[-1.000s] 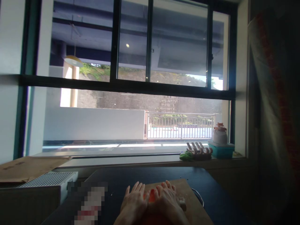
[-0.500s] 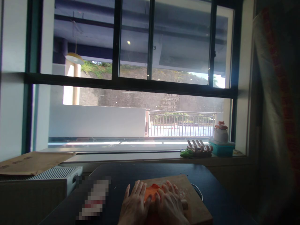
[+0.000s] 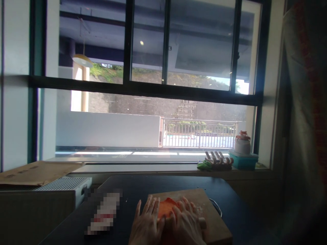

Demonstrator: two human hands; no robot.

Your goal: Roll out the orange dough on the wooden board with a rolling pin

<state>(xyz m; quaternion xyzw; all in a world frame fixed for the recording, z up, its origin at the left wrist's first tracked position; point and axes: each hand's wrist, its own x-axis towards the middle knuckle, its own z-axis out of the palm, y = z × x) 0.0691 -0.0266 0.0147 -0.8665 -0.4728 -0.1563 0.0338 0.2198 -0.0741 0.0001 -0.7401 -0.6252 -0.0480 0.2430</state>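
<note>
An orange sheet of dough (image 3: 167,207) lies on a wooden board (image 3: 214,217), partly covered by my hands. Across it runs a wooden rolling pin (image 3: 202,223), whose right end sticks out beside my right hand; the rest is mostly hidden. My left hand (image 3: 148,221) rests palm down over the pin's left part, fingers stretched forward and open. On the pin's right part lies my right hand (image 3: 187,219), also palm down and open, fingers extended over the dough's edge. The thumbs come close together in the middle. White flour-like specks dust the board to the right.
The board sits on a dark table (image 3: 133,185). Left of it is a pixelated item (image 3: 104,212). A curved metal handle (image 3: 216,207) shows at the board's right edge. On the window sill stand a teal box (image 3: 244,160) and a white jar (image 3: 242,145).
My hands stay flat over the rolling pin, with only a slight shift. Slightly more of the orange dough shows between them. The whole view has tilted a little.
</note>
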